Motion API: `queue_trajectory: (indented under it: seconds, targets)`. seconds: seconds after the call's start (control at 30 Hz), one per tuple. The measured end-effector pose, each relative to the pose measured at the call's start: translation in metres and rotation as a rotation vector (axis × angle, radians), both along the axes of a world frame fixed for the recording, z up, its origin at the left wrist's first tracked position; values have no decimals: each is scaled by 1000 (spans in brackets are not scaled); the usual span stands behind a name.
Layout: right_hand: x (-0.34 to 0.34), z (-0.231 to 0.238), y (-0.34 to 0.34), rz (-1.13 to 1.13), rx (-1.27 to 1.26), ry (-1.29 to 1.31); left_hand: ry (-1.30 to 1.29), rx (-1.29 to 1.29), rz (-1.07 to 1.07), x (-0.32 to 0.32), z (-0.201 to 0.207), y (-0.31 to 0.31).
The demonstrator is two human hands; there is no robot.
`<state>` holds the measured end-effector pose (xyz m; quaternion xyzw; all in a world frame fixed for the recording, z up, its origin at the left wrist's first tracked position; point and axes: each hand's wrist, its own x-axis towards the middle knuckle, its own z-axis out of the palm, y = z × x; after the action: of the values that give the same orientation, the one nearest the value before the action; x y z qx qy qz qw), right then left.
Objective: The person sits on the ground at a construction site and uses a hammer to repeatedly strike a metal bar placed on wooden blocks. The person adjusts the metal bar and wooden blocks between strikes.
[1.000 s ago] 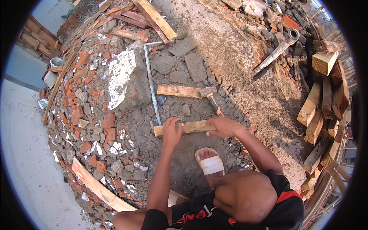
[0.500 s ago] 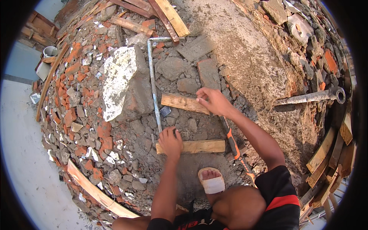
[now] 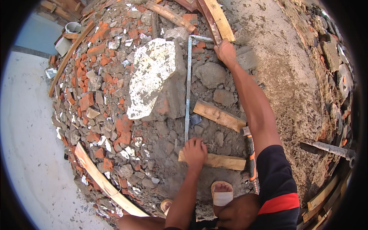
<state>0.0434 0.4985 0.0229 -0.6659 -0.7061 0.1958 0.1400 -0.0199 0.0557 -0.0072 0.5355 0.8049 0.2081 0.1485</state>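
Observation:
My left hand (image 3: 194, 153) is closed around the near end of a thin, bluish bent metal bar (image 3: 188, 88). Under that hand lies a short wooden block (image 3: 224, 161). Farther off, my right hand (image 3: 227, 53) has its fingers curled at the near ends of a dark brown board (image 3: 210, 19) and a pale plank (image 3: 219, 19); what they grip is hidden. The bar's short far arm runs toward that hand. A second wooden block (image 3: 219, 115) lies between my hands. Partly behind my right forearm, a hammer (image 3: 252, 157) with an orange and black handle rests on the ground.
A large concrete chunk (image 3: 172, 92) with a white painted face lies left of the bar. Broken brick and rubble (image 3: 96, 111) spread farther left, with a curved wood strip (image 3: 107, 186) near me. At the right, a metal pipe (image 3: 329, 148) sticks out above stacked timber (image 3: 326, 199).
My right hand has left the middle wooden block and reached forward to the board ends. My left hand stays at the bar's near end. The whole view has shifted.

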Motion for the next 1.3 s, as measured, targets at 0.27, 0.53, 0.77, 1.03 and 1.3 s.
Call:
queue_trajectory:
  seconds: [0.27,0.53,0.77,1.03,1.3]
  targets:
    - [9,105,-134,1,-218,895,13,110,18,-2,0,-11]
    - [143,133,-376,-28,-201,506,-166,356,-34,-4,-2,-10]
    - [148,170,-526,470,29,14,-811,344,-57,-13,10,-23]
    - [123,139,-559,717,-176,19,-1267,-157,-77,20,77,-44]
    - [133,124,-547,600,-370,204,-1214,-272,-125,-29,48,-103]
